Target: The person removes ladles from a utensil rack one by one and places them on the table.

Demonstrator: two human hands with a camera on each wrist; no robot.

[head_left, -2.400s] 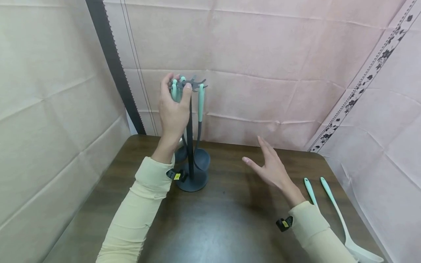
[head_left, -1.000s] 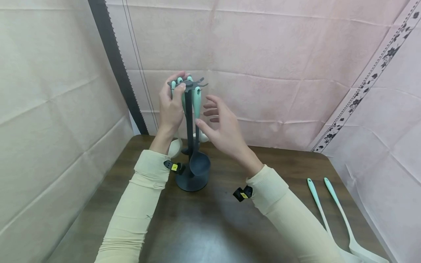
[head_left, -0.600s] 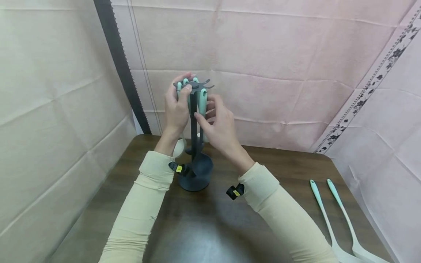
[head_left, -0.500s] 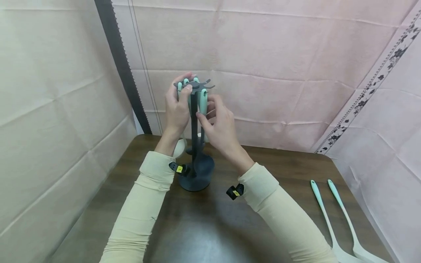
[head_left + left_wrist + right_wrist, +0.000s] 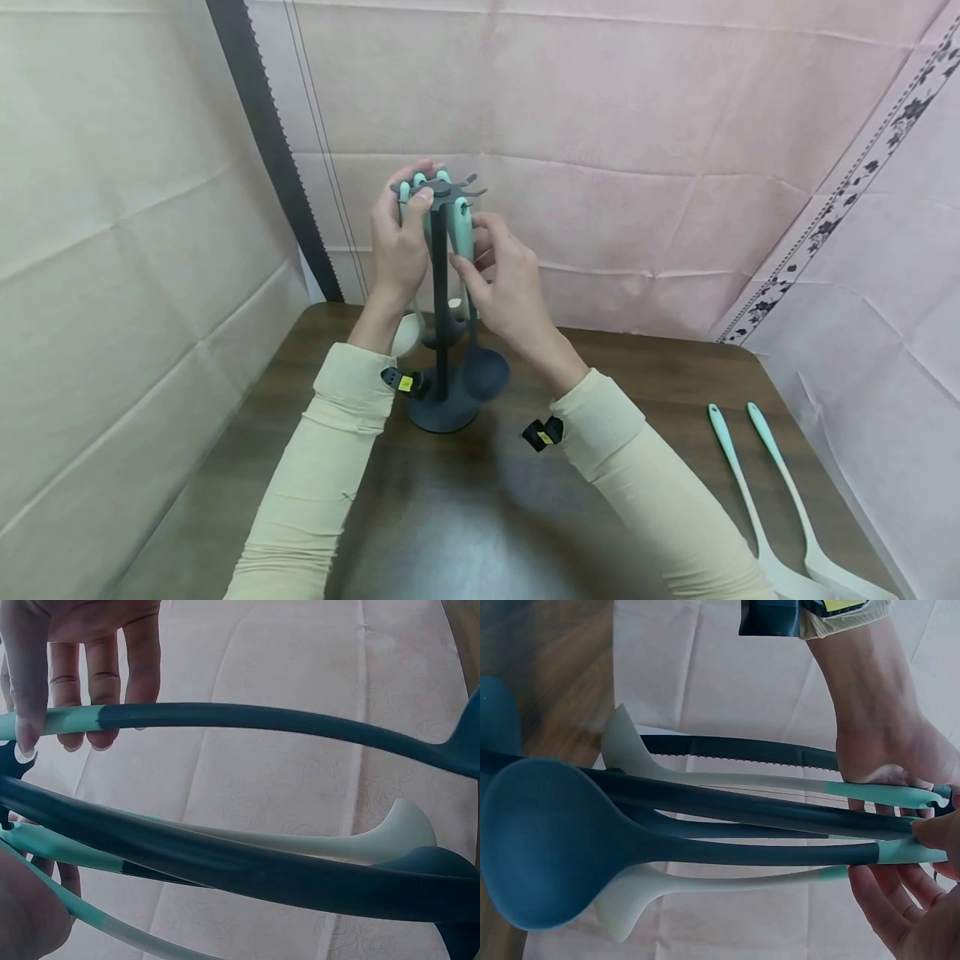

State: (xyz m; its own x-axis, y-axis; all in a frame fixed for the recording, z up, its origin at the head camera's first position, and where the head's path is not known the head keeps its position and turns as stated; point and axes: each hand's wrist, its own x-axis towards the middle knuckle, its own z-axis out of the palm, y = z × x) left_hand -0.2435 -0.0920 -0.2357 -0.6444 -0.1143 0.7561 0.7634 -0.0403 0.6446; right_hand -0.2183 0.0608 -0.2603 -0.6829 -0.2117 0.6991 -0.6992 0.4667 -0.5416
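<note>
My left hand point(image 5: 401, 250) holds the top of a dark utensil stand point(image 5: 442, 414), its thumb on the hooked crown and its fingers behind. My right hand point(image 5: 510, 292) pinches the mint handle of a dark ladle point(image 5: 485, 373) between thumb and fingers. The handle's top is right at a hook, and the bowl hangs out to the right of the post. In the right wrist view the ladle's bowl point(image 5: 547, 840) is large in front of the post. Also hanging there are a white ladle point(image 5: 407, 336), another white utensil point(image 5: 622, 907) and a second dark one point(image 5: 447, 329), partly hidden.
Two white utensils with mint handles, one at the right edge point(image 5: 832, 571) and one beside it point(image 5: 776, 571), lie on the brown wooden table point(image 5: 637, 375). Pale cloth point(image 5: 600, 125) hangs behind and on both sides. Two crown hooks at the right bear nothing.
My right hand has come left from over the table and taken hold of the ladle's handle. The stand's crown has turned, and lately the ladle's bowl has swung out to the right.
</note>
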